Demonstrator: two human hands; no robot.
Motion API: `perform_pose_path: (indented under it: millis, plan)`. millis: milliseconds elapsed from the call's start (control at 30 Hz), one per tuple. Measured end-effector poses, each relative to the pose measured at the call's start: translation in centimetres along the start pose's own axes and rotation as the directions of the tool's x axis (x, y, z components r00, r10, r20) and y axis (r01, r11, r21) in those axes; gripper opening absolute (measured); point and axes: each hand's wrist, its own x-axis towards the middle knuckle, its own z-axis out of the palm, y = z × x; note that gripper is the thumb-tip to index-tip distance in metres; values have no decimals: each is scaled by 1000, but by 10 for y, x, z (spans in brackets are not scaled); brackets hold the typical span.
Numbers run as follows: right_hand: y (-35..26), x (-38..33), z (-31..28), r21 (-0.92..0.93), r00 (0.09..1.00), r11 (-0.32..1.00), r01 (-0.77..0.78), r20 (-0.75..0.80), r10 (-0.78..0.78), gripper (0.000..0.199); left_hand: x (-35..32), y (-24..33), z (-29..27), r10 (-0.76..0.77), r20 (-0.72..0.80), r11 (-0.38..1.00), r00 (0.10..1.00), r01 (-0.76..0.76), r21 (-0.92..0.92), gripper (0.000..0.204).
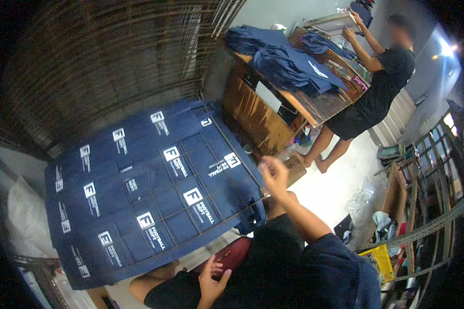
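Note:
Dark navy printed fabric pieces (108, 177) with white logos lie spread in rows, with a thin metal wire rack (183, 206) over part of them. My right hand (274, 177) is raised beside the right edge of the rack. Its fingers are curled together, and whatever they may hold is too small to make out. Low in front of my body, my left hand (214, 280) is open, its slightly bent fingers apart and nothing visible in it. A dark red seat-like surface (229, 256) shows just behind the left hand.
Piled navy garments (288, 59) cover a worn wooden table (314, 110) at the back. Beyond it, a co-worker (384, 77) in black holds up a framed screen (335, 23). Metal racks (443, 195), a yellow object (380, 262) and loose plastic (365, 198) sit at right.

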Motion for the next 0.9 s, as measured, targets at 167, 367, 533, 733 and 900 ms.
perform_pose_path:
  millis: [167,367,533,733,900]
  plan:
    - [5,177,-88,-300,806,901,312,-418,-418,8,5,-30,-4,-83,-63,959,995,97,268,58]
    - [27,330,-115,-735,989,679,8,-93,-112,33,4,-24,8,-103,-188,904,977,170,392,40]
    - [42,360,-106,-815,993,576,-60,9,116,33,-6,-13,3,-63,-193,923,979,131,361,40]
    - [66,376,-102,-744,994,666,47,-32,-107,16,-37,10,-40,-146,-361,973,921,200,118,49]
    - [15,372,-147,-660,874,750,49,-335,-352,16,-60,-18,-61,-124,-350,979,928,172,111,46]
